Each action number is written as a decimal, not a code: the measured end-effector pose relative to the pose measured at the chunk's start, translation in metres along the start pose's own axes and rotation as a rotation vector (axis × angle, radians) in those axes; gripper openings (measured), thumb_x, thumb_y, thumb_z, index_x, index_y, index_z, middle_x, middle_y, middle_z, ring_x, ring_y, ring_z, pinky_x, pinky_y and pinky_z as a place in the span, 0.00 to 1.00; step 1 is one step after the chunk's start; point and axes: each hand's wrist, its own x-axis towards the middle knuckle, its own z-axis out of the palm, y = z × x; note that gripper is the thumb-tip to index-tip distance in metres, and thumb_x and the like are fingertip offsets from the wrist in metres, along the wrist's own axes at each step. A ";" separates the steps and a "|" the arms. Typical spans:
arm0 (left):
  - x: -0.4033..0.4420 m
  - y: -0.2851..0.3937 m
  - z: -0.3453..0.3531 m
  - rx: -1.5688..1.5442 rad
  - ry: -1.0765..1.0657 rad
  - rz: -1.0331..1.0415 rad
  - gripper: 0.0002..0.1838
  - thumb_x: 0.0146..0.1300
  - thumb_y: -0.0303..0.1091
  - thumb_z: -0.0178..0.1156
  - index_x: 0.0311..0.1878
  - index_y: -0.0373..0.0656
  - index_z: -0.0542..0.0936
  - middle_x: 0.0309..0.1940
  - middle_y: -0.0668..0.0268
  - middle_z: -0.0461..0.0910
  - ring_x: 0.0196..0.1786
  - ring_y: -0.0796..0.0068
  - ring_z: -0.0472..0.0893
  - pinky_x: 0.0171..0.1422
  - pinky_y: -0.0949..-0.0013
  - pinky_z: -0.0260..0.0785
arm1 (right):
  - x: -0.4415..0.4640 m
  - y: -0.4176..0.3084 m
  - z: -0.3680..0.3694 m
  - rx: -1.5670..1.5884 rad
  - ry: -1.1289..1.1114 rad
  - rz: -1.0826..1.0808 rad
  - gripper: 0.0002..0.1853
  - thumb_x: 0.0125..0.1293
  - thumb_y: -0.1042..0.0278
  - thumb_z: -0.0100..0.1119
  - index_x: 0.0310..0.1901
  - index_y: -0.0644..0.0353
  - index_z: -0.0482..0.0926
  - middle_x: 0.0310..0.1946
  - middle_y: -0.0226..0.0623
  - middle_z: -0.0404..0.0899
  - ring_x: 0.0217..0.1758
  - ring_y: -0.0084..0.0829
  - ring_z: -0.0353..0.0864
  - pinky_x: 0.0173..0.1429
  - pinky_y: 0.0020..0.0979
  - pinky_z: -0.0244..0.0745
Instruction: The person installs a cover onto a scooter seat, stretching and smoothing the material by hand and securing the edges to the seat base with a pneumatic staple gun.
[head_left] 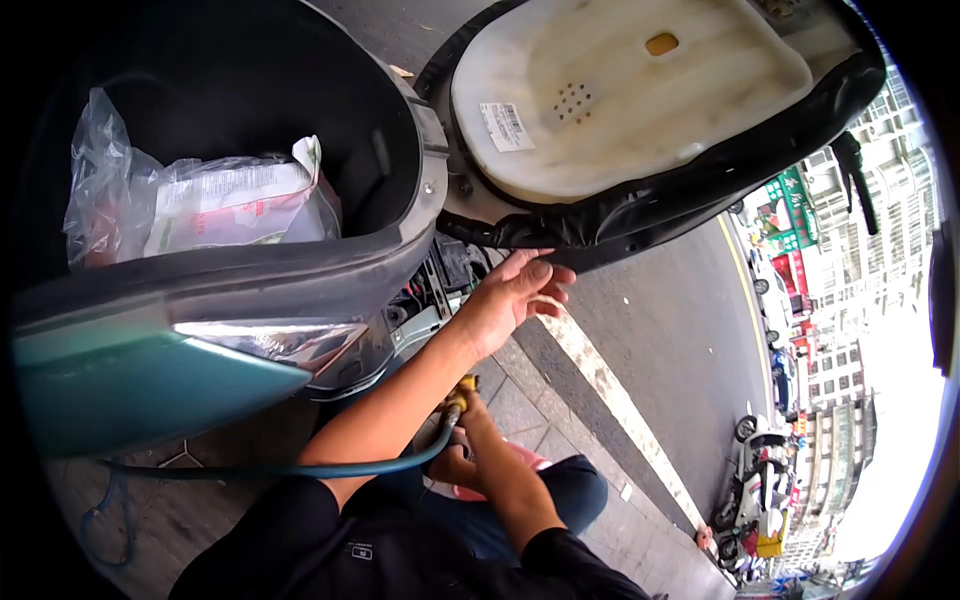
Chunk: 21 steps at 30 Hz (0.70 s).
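My left hand reaches up beside the lower edge of a raised scooter seat. Its fingers are apart, and nothing shows in them. One fingertip is close to the seat's black rim; whether it touches, I cannot tell. Lower down, my right hand is closed around a yellow air tool, mostly hidden by the fingers. A blue hose runs from it to the left. Near both hands lies the scooter's exposed frame with wiring, beside the grey-green body panel.
The open black storage bin holds a clear plastic bag and a printed white package. Paving and a road with a white line lie to the right. Parked scooters and buildings stand farther off.
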 end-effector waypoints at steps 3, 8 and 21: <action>-0.001 -0.001 -0.007 0.105 -0.037 -0.017 0.37 0.60 0.51 0.63 0.65 0.40 0.62 0.50 0.56 0.76 0.47 0.69 0.78 0.52 0.64 0.72 | 0.024 0.042 0.014 0.084 0.009 0.094 0.16 0.70 0.56 0.50 0.48 0.59 0.74 0.29 0.41 0.79 0.28 0.40 0.79 0.36 0.43 0.80; 0.019 0.001 0.009 0.071 -0.107 0.046 0.29 0.61 0.51 0.62 0.55 0.36 0.73 0.51 0.57 0.77 0.48 0.69 0.79 0.54 0.63 0.73 | 0.017 0.016 0.010 -1.199 0.032 -0.313 0.21 0.67 0.54 0.56 0.55 0.59 0.75 0.41 0.46 0.82 0.40 0.45 0.83 0.45 0.42 0.79; 0.027 -0.006 0.011 -0.034 -0.077 0.109 0.31 0.58 0.56 0.65 0.51 0.36 0.78 0.46 0.65 0.81 0.48 0.76 0.78 0.55 0.70 0.70 | -0.482 -0.166 0.345 -2.550 0.138 -2.226 0.19 0.47 0.64 0.68 0.43 0.52 0.81 0.42 0.33 0.74 0.48 0.34 0.72 0.51 0.33 0.67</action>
